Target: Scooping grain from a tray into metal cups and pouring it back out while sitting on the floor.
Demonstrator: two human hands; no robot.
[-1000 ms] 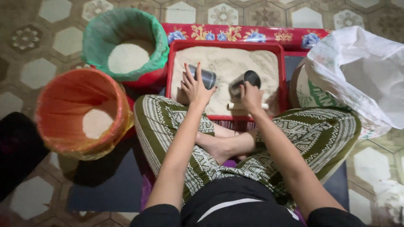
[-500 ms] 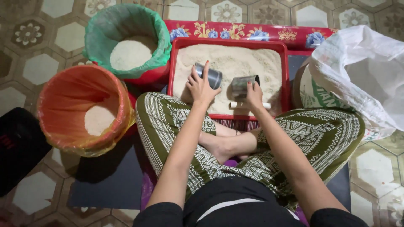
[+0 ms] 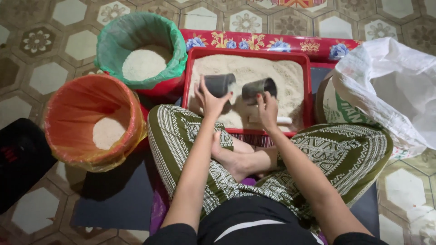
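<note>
Your left hand [image 3: 210, 100] grips one dark metal cup [image 3: 220, 85], your right hand [image 3: 268, 110] another [image 3: 259, 88], both tipped over the red rectangular tray of pale grain [image 3: 247, 75]. Tilt either further and grain may scatter past the tray rim onto the floor.

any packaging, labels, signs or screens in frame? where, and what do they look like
White sack: right of the red tray, a large crumpled woven bag, open, with green print on its lower side.
Printed strip: behind the tray, long and red with blue and yellow flowers; could be a box or a board edge.
No signs or screens in view.
</note>
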